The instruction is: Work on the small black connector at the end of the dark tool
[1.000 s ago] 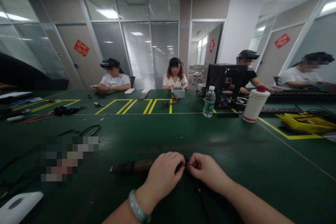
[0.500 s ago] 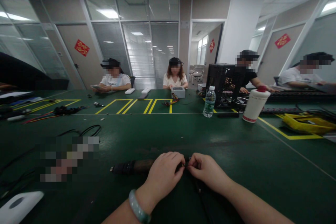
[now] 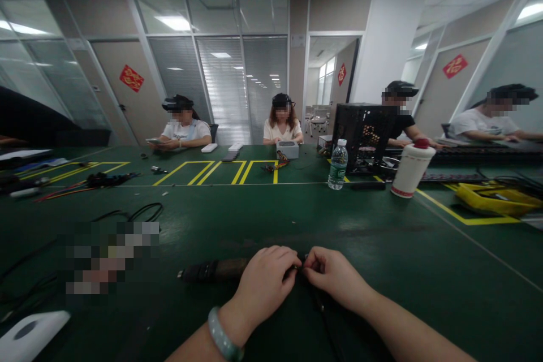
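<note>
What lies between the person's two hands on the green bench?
The head view shows a small dark part, too small to identify, pinched by the fingertips of the left hand and the right hand.

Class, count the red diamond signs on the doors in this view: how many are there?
3: one on the left door, one on the far door through the doorway, one on the right door. More may be out of view.

Left hand (image 3: pixel 263 283) and right hand (image 3: pixel 335 280) pinch a black cable (image 3: pixel 319 306) — a dark cylinder (image 3: pixel 214 270) lies beside.

Glass partition walls (image 3: pixel 169 14), slatted blinds (image 3: pixel 223 90), beige door (image 3: pixel 127 107), red door sign (image 3: pixel 131 78), white pillar (image 3: pixel 389 39), ceiling light panel (image 3: pixel 175 23)
</note>
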Demonstrator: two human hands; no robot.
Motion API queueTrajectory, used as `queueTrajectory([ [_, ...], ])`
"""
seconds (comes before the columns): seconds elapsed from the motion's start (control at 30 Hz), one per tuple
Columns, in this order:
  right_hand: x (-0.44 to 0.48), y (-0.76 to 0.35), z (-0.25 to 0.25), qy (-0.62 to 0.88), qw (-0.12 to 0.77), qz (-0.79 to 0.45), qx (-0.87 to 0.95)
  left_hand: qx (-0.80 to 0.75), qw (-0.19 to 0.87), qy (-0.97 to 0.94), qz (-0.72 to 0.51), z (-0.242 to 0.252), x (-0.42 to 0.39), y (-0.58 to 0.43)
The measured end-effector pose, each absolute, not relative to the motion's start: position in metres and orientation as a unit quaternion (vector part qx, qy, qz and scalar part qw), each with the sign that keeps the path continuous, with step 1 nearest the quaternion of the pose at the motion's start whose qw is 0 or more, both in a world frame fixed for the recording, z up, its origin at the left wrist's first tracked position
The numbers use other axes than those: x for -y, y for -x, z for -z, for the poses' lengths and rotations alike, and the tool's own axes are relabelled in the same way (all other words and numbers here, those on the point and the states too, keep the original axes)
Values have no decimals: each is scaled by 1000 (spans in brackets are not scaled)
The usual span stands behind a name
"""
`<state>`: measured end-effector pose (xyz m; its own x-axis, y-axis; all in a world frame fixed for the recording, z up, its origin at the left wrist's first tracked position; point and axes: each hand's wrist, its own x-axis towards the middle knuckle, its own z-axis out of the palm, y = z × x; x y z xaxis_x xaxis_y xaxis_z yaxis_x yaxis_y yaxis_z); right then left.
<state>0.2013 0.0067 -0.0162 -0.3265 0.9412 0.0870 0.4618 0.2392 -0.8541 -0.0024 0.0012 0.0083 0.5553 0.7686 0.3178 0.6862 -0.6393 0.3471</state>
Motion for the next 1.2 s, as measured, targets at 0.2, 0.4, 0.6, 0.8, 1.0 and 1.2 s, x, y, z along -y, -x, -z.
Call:
queueTrajectory([
  [0.2, -8, -201, 17, 489, 319, -379, 718, -436, 98, -863, -235, -8, -1, 1],
  [0.4, -7, -201, 17, 489, 315, -381, 719, -431, 98, -868, -227, -8, -2, 2],
  [0.6, -7, -201, 16, 488, 315, -382, 719, -420, 91, -875, -224, -8, -1, 2],
  [0.8, -8, -200, 16, 494, 306, -383, 718, -450, 90, -861, -220, -8, -1, 1],
  [1.0, -7, -201, 14, 491, 308, -381, 721, -438, 91, -864, -229, -7, -2, 2],
  [1.2, -7, -200, 16, 490, 311, -379, 721, -425, 85, -873, -225, -7, -2, 2],
])
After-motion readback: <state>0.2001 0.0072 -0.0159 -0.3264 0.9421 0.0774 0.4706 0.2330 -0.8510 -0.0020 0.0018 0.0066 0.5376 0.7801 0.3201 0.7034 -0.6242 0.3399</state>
